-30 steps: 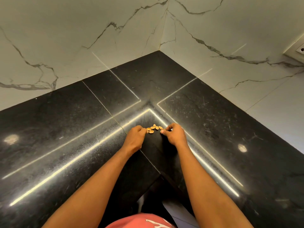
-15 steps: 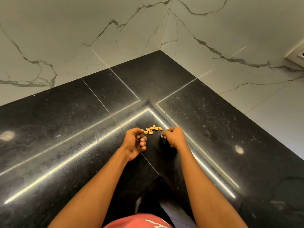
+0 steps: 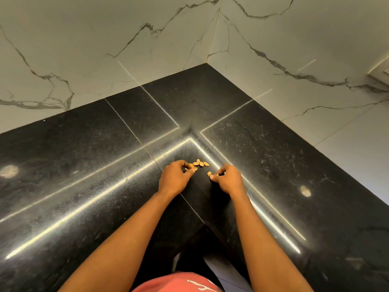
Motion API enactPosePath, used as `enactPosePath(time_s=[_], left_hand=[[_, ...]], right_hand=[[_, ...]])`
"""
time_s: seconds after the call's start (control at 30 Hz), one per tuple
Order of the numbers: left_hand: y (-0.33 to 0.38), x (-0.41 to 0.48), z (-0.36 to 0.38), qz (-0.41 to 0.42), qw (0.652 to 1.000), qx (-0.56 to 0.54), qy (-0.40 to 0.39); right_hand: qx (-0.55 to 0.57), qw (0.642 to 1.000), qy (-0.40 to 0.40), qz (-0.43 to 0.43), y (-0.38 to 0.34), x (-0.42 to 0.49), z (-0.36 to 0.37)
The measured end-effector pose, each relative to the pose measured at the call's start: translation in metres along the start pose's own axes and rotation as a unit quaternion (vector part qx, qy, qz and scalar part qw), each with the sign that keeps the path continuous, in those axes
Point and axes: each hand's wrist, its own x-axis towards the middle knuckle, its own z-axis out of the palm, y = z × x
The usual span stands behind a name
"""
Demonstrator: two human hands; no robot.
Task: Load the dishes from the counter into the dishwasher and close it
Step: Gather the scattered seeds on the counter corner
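Note:
Several small tan nut shells (image 3: 201, 163) lie in a cluster on the black stone counter (image 3: 84, 165), near its inner corner. My left hand (image 3: 174, 179) is at the left side of the cluster, its thumb and fingers pinching one shell (image 3: 194, 169). To the right, my right hand (image 3: 229, 179) has its fingers curled and pinches another shell (image 3: 216, 174). One loose shell (image 3: 209, 173) lies between the two hands. No dishes and no dishwasher are in view.
White marble-look walls (image 3: 147, 49) meet in a corner behind the L-shaped counter. A wall socket (image 3: 382, 71) shows at the far right edge. The counter's front edge forms a notch (image 3: 203, 225) just before my body.
My left hand, half a second ago turned over and drawn back, has reached forward to the shells again. My right hand stayed in place; a loose shell now lies by its fingertips.

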Motion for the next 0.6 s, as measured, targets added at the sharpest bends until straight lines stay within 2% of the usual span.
enactPosePath(time_s=[0.1,0.2,0.27,0.4,0.5,0.6], left_hand=[[-0.003,0.002,0.001,0.039,0.989,0.14,0.01],[0.0,0.004,0.003,0.078,0.974,0.209,0.024],[0.003,0.004,0.004,0.096,0.966,0.237,0.026],[0.008,0.007,0.007,0.119,0.956,0.268,0.016],[0.008,0.011,0.011,0.12,0.954,0.274,0.009],[0.008,0.01,0.012,0.13,0.952,0.276,0.011]], right_hand=[[-0.021,1.0,-0.001,0.007,-0.001,-0.001,0.002],[0.006,0.999,-0.031,0.014,-0.002,0.0,-0.002],[0.119,0.991,-0.055,0.04,-0.001,-0.002,-0.008],[0.36,0.922,-0.098,0.104,0.006,-0.01,-0.015],[0.438,0.883,-0.124,0.116,0.011,-0.017,-0.013],[0.447,0.879,-0.12,0.115,0.009,-0.02,-0.013]])
